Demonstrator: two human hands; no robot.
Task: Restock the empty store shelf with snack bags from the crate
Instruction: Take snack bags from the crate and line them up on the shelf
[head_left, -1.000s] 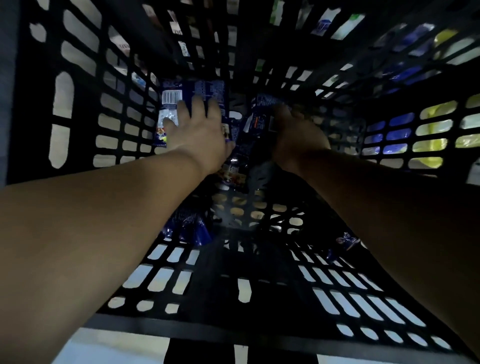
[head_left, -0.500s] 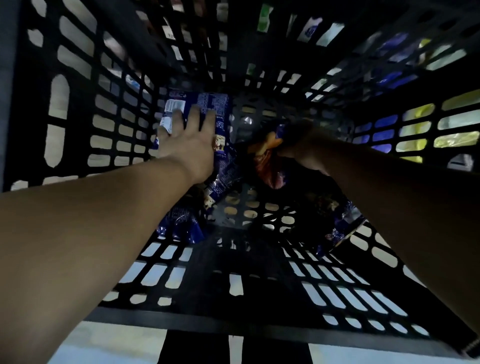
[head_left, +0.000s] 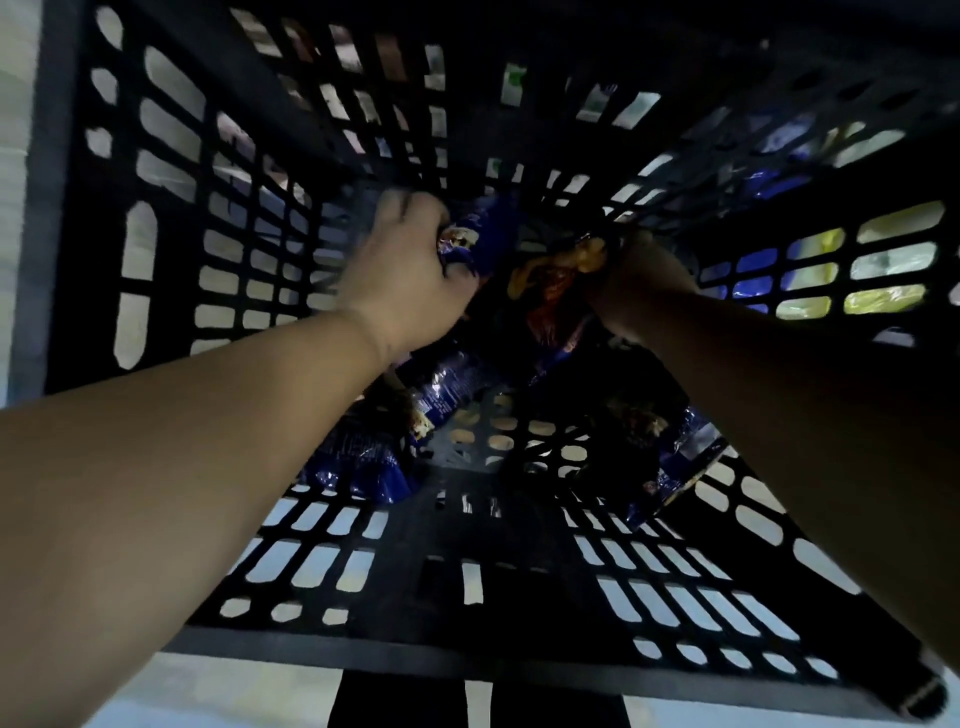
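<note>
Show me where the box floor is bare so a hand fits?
Bare floor shows in the middle, between the blue bags on the left and the dark bags on the right. The far end is crowded: both hands grip bags there.

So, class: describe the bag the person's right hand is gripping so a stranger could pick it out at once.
Look down into the black slotted crate, to its far end where both hands reach. The right hand grips a crumpled snack bag by its top. Unlike the blue bags around it, this one shows orange and red.
</note>
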